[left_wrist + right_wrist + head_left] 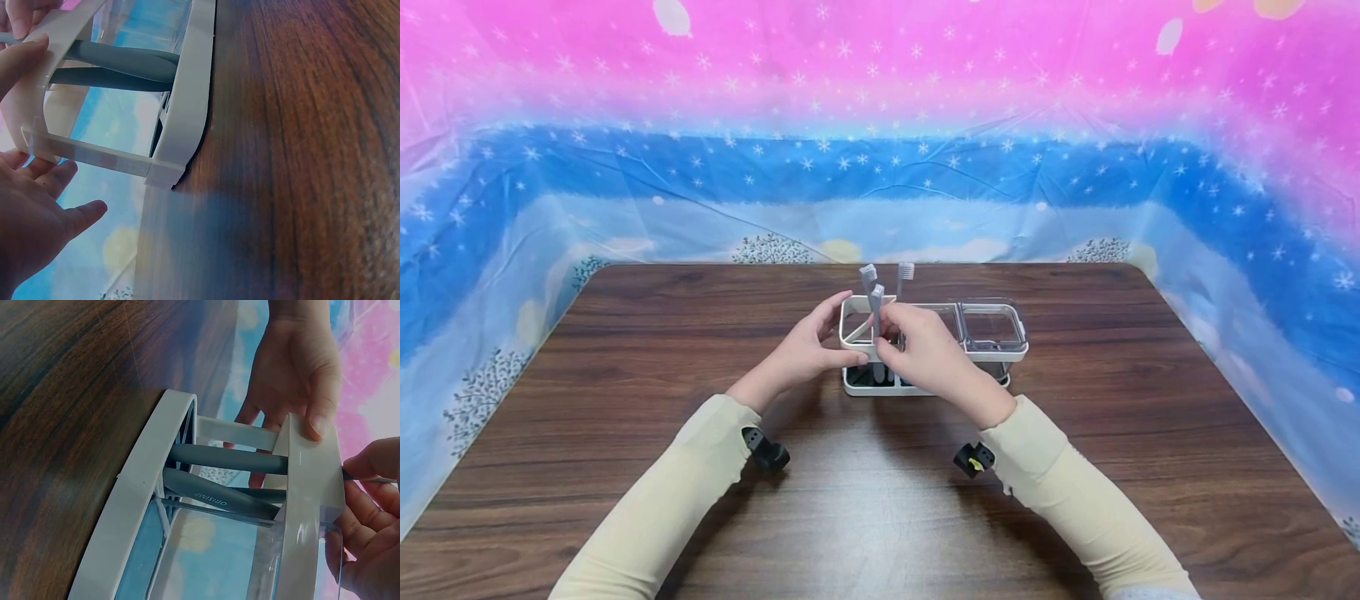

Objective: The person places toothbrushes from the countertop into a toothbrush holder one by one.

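Observation:
A white-framed toothbrush holder point(871, 388) with clear sections stands on the table. Its left section carries three grey toothbrushes, heads up. My right hand point(925, 346) pinches the front toothbrush point(877, 317) just above the upper rim. The other two, a left toothbrush point(868, 273) and a right toothbrush point(906, 272), lean behind it. Below the rim, a grey handle point(231, 459) reaches down to the base in the right wrist view. My left hand point(805, 346) holds the holder's left end, thumb on the front of the rim and fingers around the side.
Clear lids point(991, 325) cover the holder's right part. The brown wooden table point(662, 350) extends around it on all sides. Behind the table hangs a pink and blue snowflake cloth point(865, 167). Each wrist wears a small black camera point(766, 450).

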The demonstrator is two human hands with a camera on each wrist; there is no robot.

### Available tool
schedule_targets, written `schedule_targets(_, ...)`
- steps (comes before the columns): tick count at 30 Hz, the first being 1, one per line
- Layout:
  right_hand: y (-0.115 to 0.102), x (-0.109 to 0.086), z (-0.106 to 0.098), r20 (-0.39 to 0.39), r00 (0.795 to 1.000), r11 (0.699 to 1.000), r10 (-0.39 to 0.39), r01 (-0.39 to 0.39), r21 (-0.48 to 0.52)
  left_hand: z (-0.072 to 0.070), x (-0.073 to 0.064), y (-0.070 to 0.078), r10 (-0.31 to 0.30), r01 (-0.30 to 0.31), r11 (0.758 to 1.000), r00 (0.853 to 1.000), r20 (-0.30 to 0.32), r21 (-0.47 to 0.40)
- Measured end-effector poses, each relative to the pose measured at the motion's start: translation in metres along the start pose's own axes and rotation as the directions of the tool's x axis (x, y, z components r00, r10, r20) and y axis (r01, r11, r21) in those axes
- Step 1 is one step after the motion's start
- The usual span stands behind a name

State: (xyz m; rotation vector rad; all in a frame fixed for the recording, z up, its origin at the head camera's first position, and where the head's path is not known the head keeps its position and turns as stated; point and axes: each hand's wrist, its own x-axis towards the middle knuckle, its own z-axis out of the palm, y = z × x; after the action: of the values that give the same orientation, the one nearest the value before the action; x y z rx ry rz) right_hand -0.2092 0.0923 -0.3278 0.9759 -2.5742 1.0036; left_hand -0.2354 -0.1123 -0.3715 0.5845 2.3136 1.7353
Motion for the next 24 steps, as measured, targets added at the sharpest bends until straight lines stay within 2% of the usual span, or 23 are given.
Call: schedule_targets(24,-0.0020,-0.0014,0.0000,0.015,0.999,1.000,0.030,-0.030,0.004,0.0010,0.0001,-0.0013,0.024,-0.023,1.000,1.000,0.002,-0.018)
